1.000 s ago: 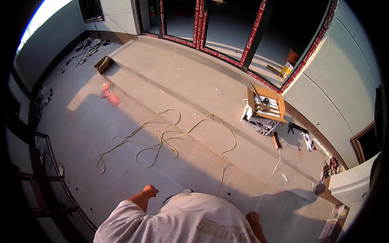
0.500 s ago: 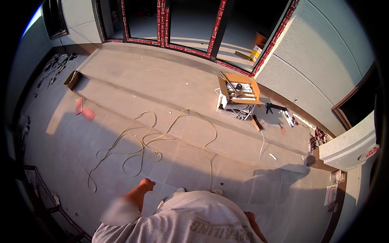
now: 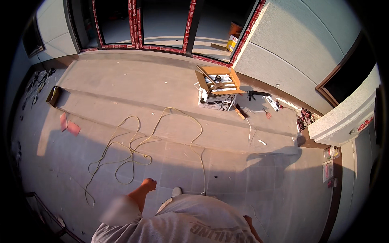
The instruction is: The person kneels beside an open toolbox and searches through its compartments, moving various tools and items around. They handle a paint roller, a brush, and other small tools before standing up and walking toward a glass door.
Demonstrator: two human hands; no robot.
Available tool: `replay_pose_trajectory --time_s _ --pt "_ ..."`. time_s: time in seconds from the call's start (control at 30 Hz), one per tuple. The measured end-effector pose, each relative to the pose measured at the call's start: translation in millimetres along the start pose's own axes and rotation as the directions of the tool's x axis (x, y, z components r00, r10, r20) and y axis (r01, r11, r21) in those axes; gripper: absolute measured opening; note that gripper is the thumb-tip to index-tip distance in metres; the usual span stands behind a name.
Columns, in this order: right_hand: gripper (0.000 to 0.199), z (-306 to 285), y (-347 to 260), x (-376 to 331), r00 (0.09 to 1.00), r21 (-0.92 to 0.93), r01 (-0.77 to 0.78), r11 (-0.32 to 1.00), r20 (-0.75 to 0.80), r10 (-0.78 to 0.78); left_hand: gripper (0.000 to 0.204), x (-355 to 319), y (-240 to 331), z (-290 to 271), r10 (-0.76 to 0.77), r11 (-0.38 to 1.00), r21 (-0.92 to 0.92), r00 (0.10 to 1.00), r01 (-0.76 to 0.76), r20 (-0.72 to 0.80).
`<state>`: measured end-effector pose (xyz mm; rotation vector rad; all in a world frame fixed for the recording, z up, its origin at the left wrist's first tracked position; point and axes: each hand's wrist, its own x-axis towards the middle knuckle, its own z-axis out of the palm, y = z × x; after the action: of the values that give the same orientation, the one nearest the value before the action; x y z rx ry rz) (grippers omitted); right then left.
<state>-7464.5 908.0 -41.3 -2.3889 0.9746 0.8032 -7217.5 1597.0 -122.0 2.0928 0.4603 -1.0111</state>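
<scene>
My left hand [image 3: 150,184] hangs in front of my body over the paved floor, its fingers curled in and no object showing in them. Closest to it is a long yellow cord [image 3: 150,160], lying in loose loops on the floor and the low step and touched by neither hand. At the lower right only part of my right arm [image 3: 251,227] shows beside my grey shirt; the right hand is hidden behind my body.
On the steps stands an open cardboard box [image 3: 221,91] holding tubes and tools. Near it lie a black caulking gun [image 3: 257,94], red-handled scissors [image 3: 267,115] and white tubes. Two red sheets [image 3: 73,128] and a small open box [image 3: 52,96] are at left. Red-taped door frames [image 3: 135,28] stand behind.
The view has shifted to the right, so the cord, box and doors sit farther left in it. My left hand stays curled at my front.
</scene>
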Motion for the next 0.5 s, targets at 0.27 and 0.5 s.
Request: replay_pose_trajectory --time_s 0.27,0.5 --pt "0.033 8 47 49 0.945 -0.053 0.310 0.949 -0.090 -0.314 0.036 1 26 8 -0.003 0.915 0.402 0.996 -0.031 0.084" --pt "0.029 0 57 -14 0.987 0.837 -0.140 0.529 0.076 0.140 0.021 -5 23 73 0.044 0.309 0.882 0.932 -0.355 0.359"
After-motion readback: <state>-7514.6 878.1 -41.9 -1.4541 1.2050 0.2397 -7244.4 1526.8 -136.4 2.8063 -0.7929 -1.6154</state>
